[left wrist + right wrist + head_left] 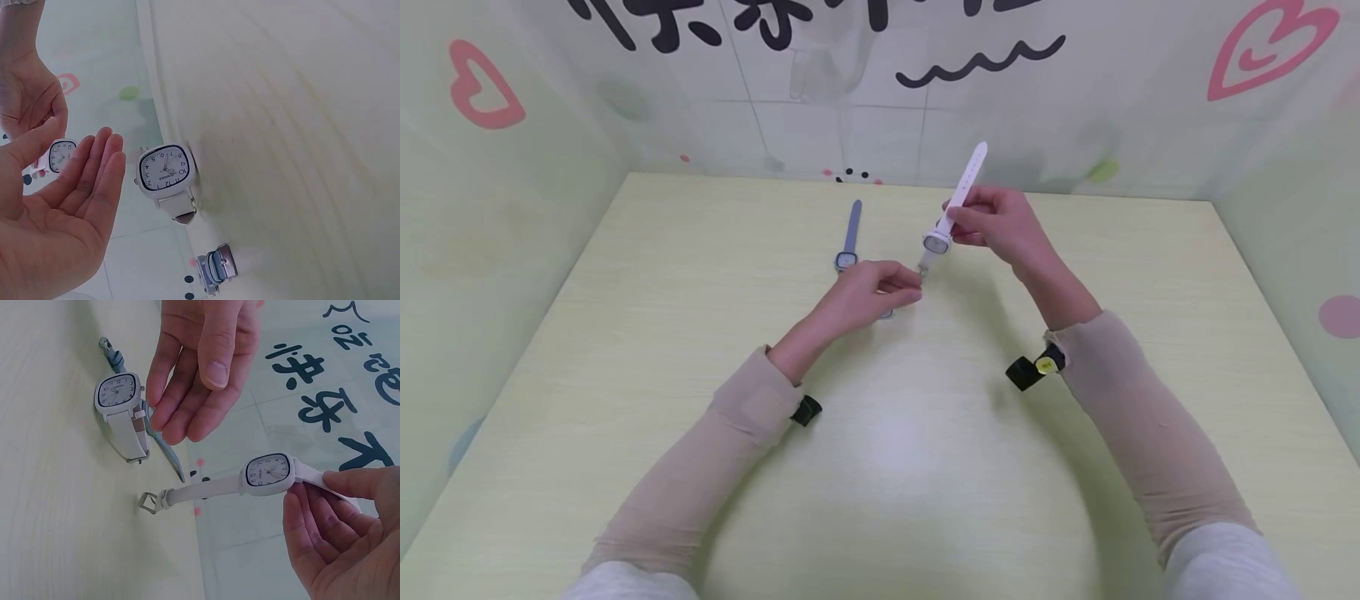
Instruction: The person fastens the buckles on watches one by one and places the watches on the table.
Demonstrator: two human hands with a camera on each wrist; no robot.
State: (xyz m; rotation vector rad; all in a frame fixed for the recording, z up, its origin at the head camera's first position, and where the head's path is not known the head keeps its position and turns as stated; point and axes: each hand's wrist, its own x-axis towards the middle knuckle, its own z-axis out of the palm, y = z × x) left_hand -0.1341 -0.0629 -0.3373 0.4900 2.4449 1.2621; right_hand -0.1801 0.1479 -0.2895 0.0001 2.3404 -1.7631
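Nearest: my sleeves (pixel 685 475), pushed up. Farther in, my left hand (pixel 876 293), fingers loose, clamped on nothing. Beneath it, on pale table (pixel 895 467): second white watch (pixel 117 392). Farther and right, my right hand (pixel 1003 223), thumb and fingers pinching strap of white watch (pixel 936 243), held raised off table, buckle (pixel 148 502) end pointing toward left hand. Beyond left hand, blue watch (pixel 852 229) lies on table. Farthest: wall (pixel 1037 125), black lettering (pixel 877 15).

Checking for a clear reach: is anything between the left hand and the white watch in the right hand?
Nothing visible: the right-wrist view shows open air between left hand and held white watch. Another white watch and a blue watch lie lower, on the table.
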